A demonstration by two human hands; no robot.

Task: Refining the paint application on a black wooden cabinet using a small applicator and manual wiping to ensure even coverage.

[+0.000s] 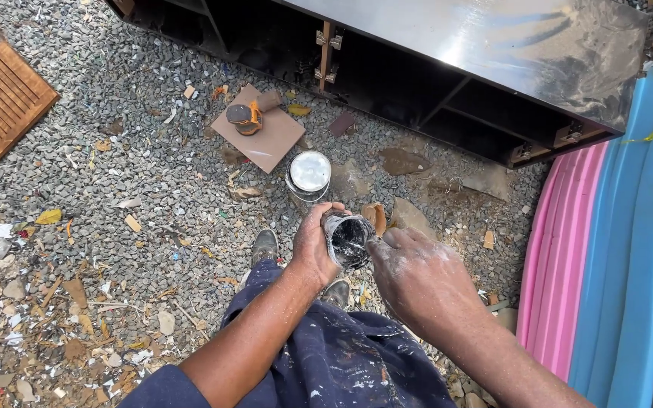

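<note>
Where gravel lies open, left hand (pixel 313 249) gripping tin (pixel 348 240).

Gravel ground (pixel 153 174) — slatted wooden panel (pixel 1 100), lidded white tin (pixel 310 172), dark cabinet (pixel 493 53), pink-and-blue sheet (pixel 606 249)

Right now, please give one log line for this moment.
left hand: holds small can | right hand: fingers at can rim | lidded tin: on gravel

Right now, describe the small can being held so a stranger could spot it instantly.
Start at the long black cabinet lying on the gravel; below it stands a white-lidded paint tin. Just nearer the camera, the left hand grips a small can, the right hand at its mouth. Unlike the tin, it is open, tilted, and dark inside.
</note>
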